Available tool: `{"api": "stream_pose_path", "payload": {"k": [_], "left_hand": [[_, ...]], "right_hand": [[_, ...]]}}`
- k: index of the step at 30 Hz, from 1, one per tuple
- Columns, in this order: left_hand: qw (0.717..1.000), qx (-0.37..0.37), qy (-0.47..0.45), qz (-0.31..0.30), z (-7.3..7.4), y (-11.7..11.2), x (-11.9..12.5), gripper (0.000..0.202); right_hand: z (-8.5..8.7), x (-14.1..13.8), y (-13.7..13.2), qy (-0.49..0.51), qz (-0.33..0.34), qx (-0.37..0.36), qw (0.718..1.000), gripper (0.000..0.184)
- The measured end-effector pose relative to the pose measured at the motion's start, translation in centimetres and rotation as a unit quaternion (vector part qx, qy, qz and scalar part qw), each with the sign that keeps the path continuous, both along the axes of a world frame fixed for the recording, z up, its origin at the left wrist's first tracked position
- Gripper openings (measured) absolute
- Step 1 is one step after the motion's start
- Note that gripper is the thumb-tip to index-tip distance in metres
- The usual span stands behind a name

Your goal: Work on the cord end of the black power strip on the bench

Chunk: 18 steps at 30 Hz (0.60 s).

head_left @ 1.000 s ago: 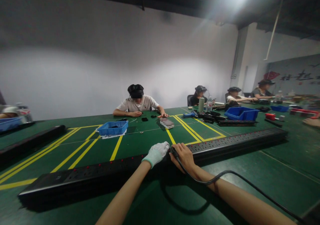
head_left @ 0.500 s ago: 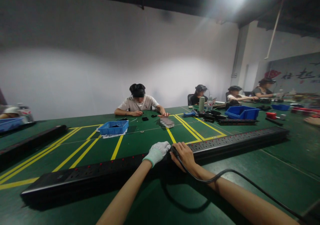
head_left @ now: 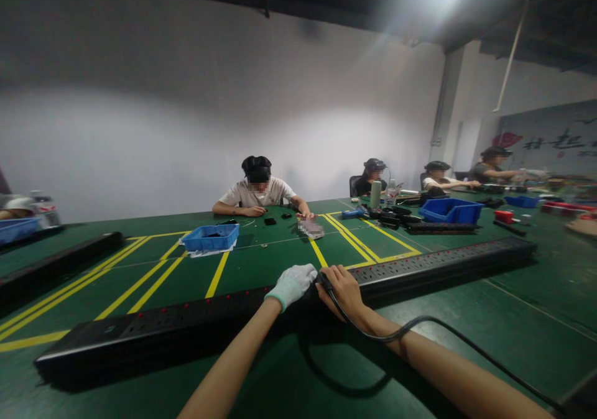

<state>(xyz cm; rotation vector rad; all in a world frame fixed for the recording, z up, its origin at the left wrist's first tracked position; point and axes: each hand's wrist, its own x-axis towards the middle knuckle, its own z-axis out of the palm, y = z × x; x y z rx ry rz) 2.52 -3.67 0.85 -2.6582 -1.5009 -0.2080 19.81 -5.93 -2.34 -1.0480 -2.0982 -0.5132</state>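
A long black power strip (head_left: 433, 263) lies across the green table (head_left: 261, 260) in front of me, with a row of sockets and red lights along its top. My left hand (head_left: 292, 284), in a white glove, rests curled on the strip near its middle. Right beside it my bare right hand (head_left: 342, 289) is closed on a black plug (head_left: 324, 279) at the strip. From the plug a black cable (head_left: 420, 326) runs over my right wrist and off to the lower right.
A blue tray (head_left: 211, 237) sits beyond the strip on yellow floor-style lines. Another black strip (head_left: 60, 258) lies at the left. A person in a white shirt sits opposite; other people work at the right, near a blue bin (head_left: 450, 210) and tools.
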Motion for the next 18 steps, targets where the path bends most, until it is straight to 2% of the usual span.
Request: {"api": "stream_pose_path", "payload": {"k": [18], "left_hand": [[1.000,0.009,0.014,-0.026,-0.05,-0.21,-0.07,0.028]], "right_hand": [[0.17,0.04,-0.17,0.006,0.009,0.011,1.000,0.018]]}}
